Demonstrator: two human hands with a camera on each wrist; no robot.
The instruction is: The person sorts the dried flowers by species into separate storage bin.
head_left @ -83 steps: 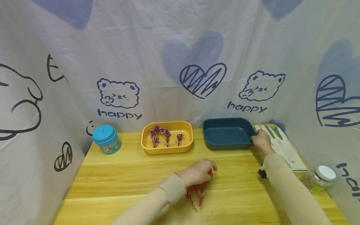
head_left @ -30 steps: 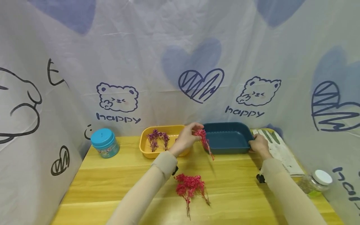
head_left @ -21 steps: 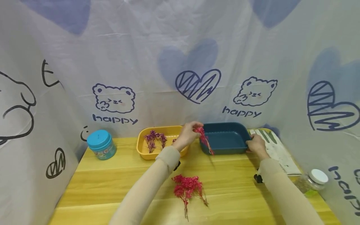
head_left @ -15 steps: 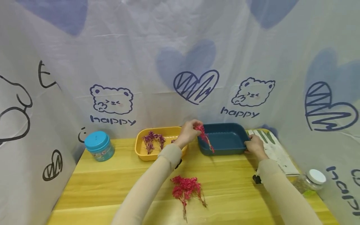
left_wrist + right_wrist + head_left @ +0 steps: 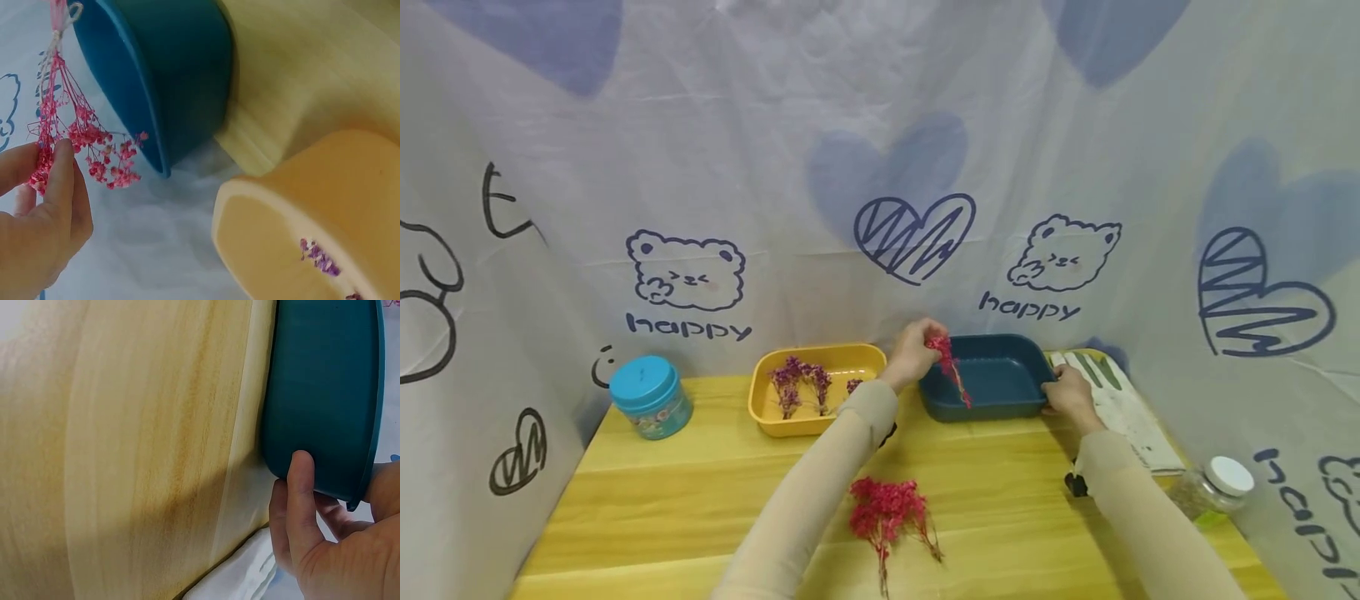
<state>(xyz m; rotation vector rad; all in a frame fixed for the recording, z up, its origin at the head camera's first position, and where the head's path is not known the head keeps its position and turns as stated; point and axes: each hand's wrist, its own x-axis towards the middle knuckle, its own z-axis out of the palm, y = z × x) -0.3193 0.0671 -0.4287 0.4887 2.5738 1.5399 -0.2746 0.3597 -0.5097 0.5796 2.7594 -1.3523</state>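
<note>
My left hand (image 5: 912,358) pinches a tied sprig of pink dried flowers (image 5: 953,372) by its flower heads, above the left end of a dark blue tray (image 5: 985,412). In the left wrist view the sprig's stems, bound with string, reach over the tray's rim. My right hand (image 5: 1071,397) grips the tray's right end, with the thumb and fingers on either side of its wall in the right wrist view. More pink dried flowers (image 5: 883,507) lie on the table in front. A yellow tray (image 5: 801,428) to the left holds several purple dried sprigs (image 5: 787,382).
A jar with a blue lid (image 5: 650,396) stands at the left of the wooden table (image 5: 700,492). At the right are a white cloth with green marks (image 5: 1131,417) and a clear jar with a white lid (image 5: 1213,490). A printed white curtain (image 5: 790,167) closes off the back.
My left hand has lifted the sprig from the pink flowers on the table and carried it forward to the blue tray. Lately it edges slightly further over the tray. My right hand keeps its grip.
</note>
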